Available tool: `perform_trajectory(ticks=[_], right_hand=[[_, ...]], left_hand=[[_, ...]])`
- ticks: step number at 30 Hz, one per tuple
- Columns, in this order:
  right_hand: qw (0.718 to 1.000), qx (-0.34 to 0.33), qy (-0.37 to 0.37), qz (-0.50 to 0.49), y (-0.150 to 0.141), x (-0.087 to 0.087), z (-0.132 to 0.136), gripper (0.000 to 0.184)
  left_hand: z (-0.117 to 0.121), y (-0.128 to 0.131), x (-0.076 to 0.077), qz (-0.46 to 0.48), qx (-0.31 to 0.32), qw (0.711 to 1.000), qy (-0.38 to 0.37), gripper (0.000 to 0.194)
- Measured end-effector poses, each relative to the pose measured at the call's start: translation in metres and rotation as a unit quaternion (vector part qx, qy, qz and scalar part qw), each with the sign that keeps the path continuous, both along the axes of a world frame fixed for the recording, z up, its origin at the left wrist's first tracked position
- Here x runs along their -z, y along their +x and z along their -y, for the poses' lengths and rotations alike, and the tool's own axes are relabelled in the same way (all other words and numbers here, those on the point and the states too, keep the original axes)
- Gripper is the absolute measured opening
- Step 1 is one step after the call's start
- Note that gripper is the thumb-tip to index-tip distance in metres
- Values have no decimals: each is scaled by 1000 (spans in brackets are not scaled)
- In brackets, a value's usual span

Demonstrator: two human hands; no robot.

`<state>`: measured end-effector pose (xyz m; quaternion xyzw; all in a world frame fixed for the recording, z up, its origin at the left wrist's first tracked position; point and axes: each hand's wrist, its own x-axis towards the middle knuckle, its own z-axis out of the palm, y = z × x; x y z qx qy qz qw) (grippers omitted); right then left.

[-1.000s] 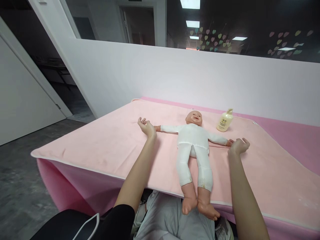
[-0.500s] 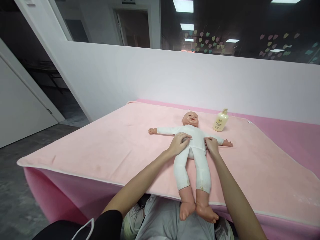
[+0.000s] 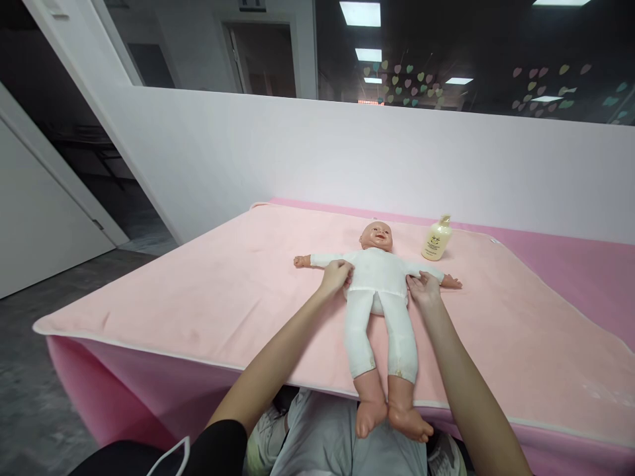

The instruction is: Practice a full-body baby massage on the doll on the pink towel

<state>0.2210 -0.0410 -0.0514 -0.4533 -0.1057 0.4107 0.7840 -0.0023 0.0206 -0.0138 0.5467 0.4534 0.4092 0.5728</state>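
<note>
A baby doll (image 3: 380, 291) in a white bodysuit lies on its back on a pale pink blanket (image 3: 223, 297), arms spread, bare feet hanging over the near edge. My left hand (image 3: 336, 276) rests on the doll's side under its arm, fingers curled against the white cloth. On the other side of the torso lies my right hand (image 3: 423, 287), fingers laid flat along the doll's flank. Both hands touch the bodysuit at waist height.
A cream pump bottle (image 3: 436, 239) stands on the blanket just right of the doll's head. The blanket covers a pink padded table (image 3: 585, 277) against a white half wall. A doorway opens at the left. My lap is below the table's near edge.
From the doll's outstretched hands, both of my hands came in to its torso. Since half a second ago the left hand slid outward from the belly to the doll's side.
</note>
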Motion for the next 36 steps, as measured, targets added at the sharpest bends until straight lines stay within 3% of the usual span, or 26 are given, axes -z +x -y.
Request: perform_trajectory(ticks=[3,7,12,15,19,22,24,26,29,32,36], right_hand=[[991,20,0,-131,-3,-10,7,7],[985,22,46,-166,-12,-18,12,10],[982,-18,66,-177,-8,-16,11,11],[980,-15,66,-189,-3,-15,10,15],[994,-8,56,-97,-2,-15,8,26],[993,42,53,100,-5,-12,6,28],[958,107,11,267,-7,-9,5,25],[899,147,-54,410,-8,-5,4,22],[825,125,-122,537,-8,-2,-1,22],[789,69,-159,590,-5,-1,-8,23],[753,51,-230,614,-1,2,-16,24]], left_hand=[[-18,-8,0,57,-6,987,-151,9],[-27,-18,-3,86,-3,979,-187,13],[-35,-29,-2,173,55,948,-261,28],[-42,-36,4,124,70,958,-249,26],[-43,-33,12,10,75,982,-171,17],[-41,-15,18,109,83,980,-143,13],[-43,0,23,215,44,964,-150,14],[-50,12,25,304,-25,938,-162,21],[-61,24,25,379,-94,908,-152,29],[-65,28,24,372,-88,920,-91,24],[-60,29,23,264,-65,962,30,28]])
